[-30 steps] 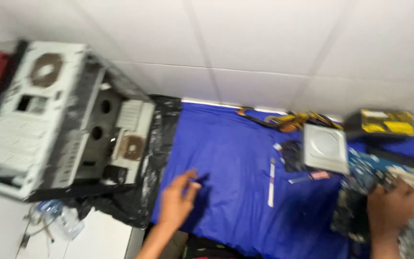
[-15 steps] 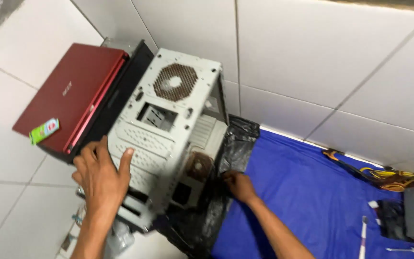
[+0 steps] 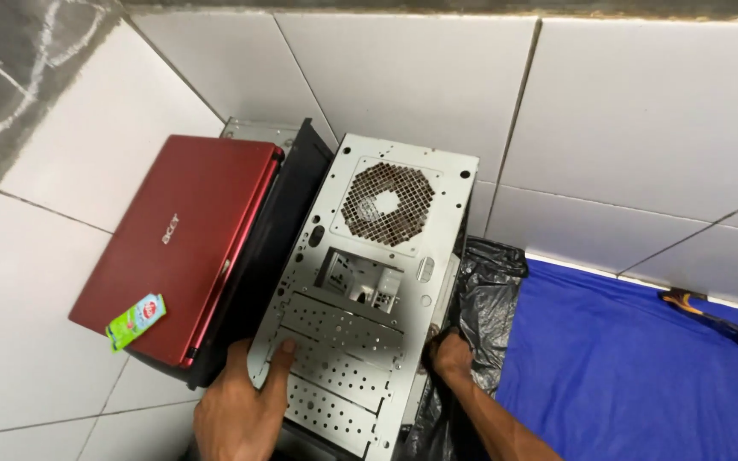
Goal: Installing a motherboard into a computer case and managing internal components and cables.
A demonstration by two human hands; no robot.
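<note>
I have the case (image 3: 369, 282) standing on the tiled floor (image 3: 36, 341), its grey back panel with the round fan grille (image 3: 386, 203) facing up at me. My left hand (image 3: 241, 410) lies flat on the slotted lower left of the panel, fingers spread. My right hand (image 3: 450, 354) curls round the right edge, beside the black bag (image 3: 484, 290). To handle it well I'd keep both grips low and even, fingertips clear of the sharp metal edges, and mind the red laptop (image 3: 177, 248) leaning just to the left.
</note>
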